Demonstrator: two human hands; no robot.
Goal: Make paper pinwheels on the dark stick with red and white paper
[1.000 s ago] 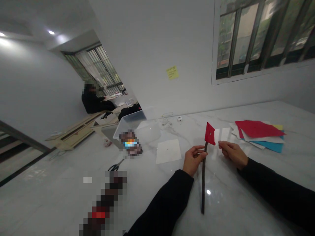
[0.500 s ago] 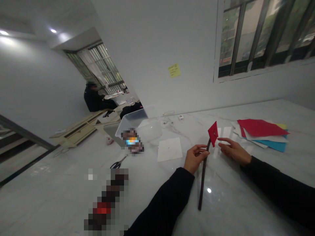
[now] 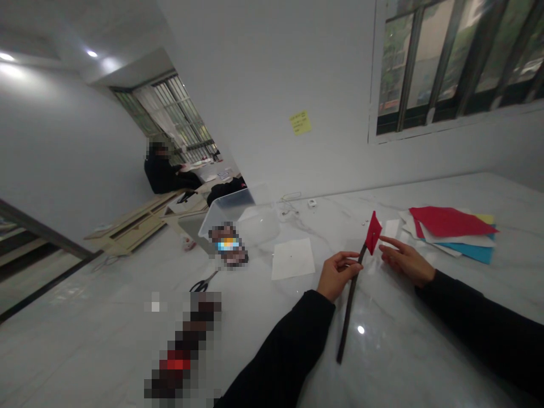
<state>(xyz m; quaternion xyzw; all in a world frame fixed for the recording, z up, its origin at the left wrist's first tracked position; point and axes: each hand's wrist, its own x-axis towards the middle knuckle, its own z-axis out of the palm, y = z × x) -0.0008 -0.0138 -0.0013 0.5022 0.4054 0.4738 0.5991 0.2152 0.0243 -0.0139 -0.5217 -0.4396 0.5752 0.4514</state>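
My left hand [image 3: 339, 276] pinches a long dark stick [image 3: 349, 314] near its upper end, between thumb and fingers. A small red folded piece [image 3: 373, 235], much like a pinwheel head, sits at the top of the stick with a small spot at its middle. The stick slants, its lower end toward me and to the left. Just right of the red piece is my right hand [image 3: 406, 262], fingers apart and holding nothing, index finger stretched toward it. Whether that fingertip touches the red piece I cannot tell. Left of my hands lies a white square sheet [image 3: 293, 259].
Red, white, blue and yellow sheets [image 3: 457, 224] are piled at the right. Scissors [image 3: 204, 282] lie to the left, near a clear plastic bin [image 3: 232, 205] and blurred-out items. A yellow note [image 3: 300, 122] sticks to the wall. Another person [image 3: 164, 170] sits far back left.
The red piece has turned and shifted slightly right. The stick's lower end has swung a little left. My right hand has edged right; my left hand keeps its hold.
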